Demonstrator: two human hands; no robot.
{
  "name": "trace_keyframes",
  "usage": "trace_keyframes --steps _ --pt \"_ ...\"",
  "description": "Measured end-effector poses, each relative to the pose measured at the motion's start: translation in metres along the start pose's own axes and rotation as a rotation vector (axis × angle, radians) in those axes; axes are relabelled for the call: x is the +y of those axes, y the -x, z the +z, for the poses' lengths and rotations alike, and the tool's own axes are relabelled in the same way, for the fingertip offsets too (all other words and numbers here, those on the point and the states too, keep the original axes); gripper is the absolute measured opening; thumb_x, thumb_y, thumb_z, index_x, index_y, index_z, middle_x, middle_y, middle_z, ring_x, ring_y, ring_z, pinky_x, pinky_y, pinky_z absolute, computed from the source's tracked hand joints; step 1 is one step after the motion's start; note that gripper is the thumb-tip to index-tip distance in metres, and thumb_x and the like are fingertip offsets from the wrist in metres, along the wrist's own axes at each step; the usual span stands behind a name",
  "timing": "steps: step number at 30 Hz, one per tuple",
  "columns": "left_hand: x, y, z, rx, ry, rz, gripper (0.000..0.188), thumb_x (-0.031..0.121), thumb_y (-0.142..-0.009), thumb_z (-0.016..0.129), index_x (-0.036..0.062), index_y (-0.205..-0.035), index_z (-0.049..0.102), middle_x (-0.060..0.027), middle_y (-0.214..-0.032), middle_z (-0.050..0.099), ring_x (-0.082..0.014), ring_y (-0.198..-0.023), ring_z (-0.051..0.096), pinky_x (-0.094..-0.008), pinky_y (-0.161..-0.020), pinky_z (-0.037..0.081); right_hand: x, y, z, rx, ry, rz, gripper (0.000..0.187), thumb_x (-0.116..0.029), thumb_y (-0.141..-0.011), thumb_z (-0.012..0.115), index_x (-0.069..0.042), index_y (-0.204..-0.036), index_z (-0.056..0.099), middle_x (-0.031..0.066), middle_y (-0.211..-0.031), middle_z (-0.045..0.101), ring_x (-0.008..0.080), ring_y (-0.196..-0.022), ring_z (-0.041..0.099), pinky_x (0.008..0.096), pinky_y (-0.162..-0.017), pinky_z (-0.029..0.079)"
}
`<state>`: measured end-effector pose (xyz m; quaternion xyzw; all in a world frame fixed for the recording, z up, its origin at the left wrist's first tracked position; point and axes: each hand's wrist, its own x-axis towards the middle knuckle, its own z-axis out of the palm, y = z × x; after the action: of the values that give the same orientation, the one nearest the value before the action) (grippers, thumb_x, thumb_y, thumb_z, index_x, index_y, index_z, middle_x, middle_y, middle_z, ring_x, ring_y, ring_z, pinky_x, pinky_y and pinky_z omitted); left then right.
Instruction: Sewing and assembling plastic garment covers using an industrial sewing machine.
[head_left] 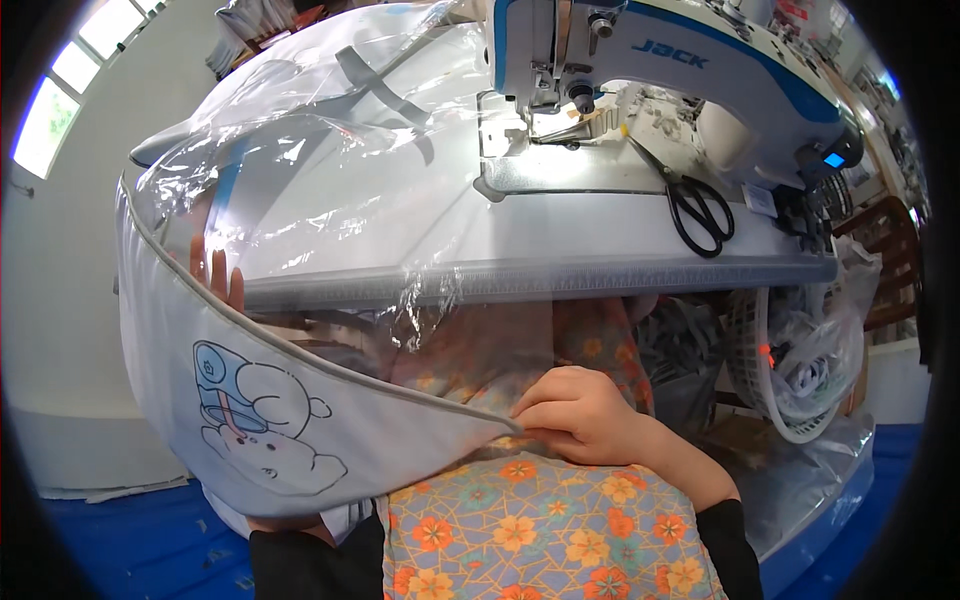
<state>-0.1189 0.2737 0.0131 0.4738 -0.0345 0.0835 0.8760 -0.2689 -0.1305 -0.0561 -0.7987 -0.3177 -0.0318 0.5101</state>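
Observation:
A white fabric panel [300, 400] with a cartoon bear print and grey edging is joined to a large clear plastic sheet [330, 190]. My right hand [580, 415] pinches the panel's pointed corner over my lap. At the left, my left hand [222, 280] is behind the panel, its fingers stretched upward above the edging and seen through the plastic. The panel hides its palm and thumb. The plastic spreads over the left part of the sewing table [380, 240], with a grey strap [380, 88] crossing on it.
A white and blue sewing machine [660, 60] stands at the back right, its metal plate [560, 175] lit. Black-handled scissors [700, 210] lie beside it. A white basket [760, 370] with plastic bags stands below right. A patterned cloth [550, 530] covers my lap.

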Motion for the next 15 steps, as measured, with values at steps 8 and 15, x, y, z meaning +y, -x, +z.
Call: trace_keyframes --steps 8,15 --pt "-0.023 -0.008 0.028 0.027 0.002 -0.018 0.057 0.048 -0.102 0.041 0.0194 -0.151 0.036 -0.0158 -0.159 0.028 -0.0286 -0.139 0.043 -0.044 -0.111 0.044 0.008 -0.023 -0.024 0.008 0.085 0.086 0.028 -0.017 -0.078 0.078 -0.01 -0.104 0.071 0.007 -0.084 0.068 0.0257 -0.077 0.064 0.0373 -0.07 0.049" --pt "-0.056 -0.014 0.04 -0.037 -0.037 -0.23 0.046 0.041 -0.104 0.043 0.0228 -0.146 0.042 -0.0136 -0.151 0.04 -0.0236 -0.132 0.048 -0.0407 -0.103 0.047 0.029 -0.057 -0.029 0.021 0.067 0.078 0.021 -0.008 -0.081 0.074 -0.009 -0.102 0.073 0.0089 -0.074 0.062 0.027 -0.069 0.062 0.0371 -0.062 0.049"
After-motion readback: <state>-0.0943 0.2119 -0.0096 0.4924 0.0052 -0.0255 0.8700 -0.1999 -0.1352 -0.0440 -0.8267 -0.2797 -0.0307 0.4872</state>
